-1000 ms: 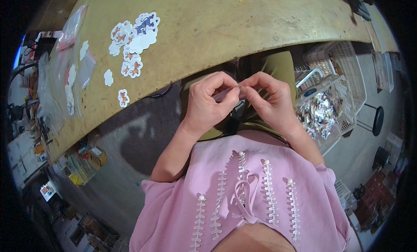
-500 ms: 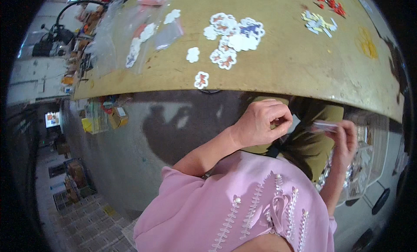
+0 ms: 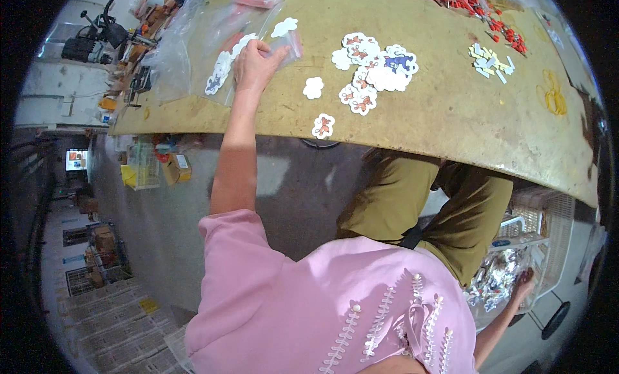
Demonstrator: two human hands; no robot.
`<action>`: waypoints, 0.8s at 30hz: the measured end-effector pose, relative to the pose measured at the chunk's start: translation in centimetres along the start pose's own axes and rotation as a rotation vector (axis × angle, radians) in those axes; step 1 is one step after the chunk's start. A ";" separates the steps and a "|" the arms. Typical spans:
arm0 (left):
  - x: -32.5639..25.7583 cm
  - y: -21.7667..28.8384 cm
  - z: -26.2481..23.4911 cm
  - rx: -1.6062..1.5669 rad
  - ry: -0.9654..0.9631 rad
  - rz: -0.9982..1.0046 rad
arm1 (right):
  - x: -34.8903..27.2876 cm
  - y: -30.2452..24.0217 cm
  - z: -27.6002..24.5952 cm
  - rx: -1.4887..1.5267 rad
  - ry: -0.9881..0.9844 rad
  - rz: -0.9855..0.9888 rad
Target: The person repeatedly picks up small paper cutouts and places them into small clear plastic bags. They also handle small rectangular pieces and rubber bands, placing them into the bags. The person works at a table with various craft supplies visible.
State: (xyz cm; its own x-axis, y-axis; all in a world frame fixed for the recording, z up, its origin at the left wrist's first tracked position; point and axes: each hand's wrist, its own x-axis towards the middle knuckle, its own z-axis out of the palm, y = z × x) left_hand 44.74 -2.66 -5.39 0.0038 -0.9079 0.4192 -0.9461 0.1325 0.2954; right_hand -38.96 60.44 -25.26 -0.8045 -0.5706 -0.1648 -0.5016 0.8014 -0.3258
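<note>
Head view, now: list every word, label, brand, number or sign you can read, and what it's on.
No text is readable.
Cardboard box: pale label, too small to read.
Bright panel: coloured patches, too small to read.
Picture cut-outs: no lettering can be made out.
Small clear bag at the left hand: no lettering can be made out.

the worn tabletop point(image 3: 432, 116) bears white-edged cutouts point(image 3: 398, 63), clear bags point(image 3: 292, 50), red pieces point(image 3: 514, 40), pale strips point(image 3: 491, 62) and yellow bands point(image 3: 552, 95).
</note>
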 end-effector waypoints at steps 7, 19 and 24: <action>-0.7 0.3 -0.8 -0.291 -0.019 -0.123 | -0.5 -8.5 5.6 0.320 -0.098 -0.188; -14.6 22.5 -9.6 -0.289 -0.106 0.661 | -18.1 -53.0 -6.0 1.021 -0.717 -0.571; -17.1 26.4 -9.1 -0.498 -0.273 0.793 | -17.6 -54.4 -6.1 1.080 -1.084 -0.415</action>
State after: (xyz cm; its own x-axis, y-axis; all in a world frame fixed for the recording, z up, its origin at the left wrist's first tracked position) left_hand 22.66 19.93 3.04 -0.7094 -0.5357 0.4580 -0.3968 0.8407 0.3686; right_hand 0.57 27.97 1.02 0.1609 -0.9390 -0.3041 0.2132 0.3339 -0.9182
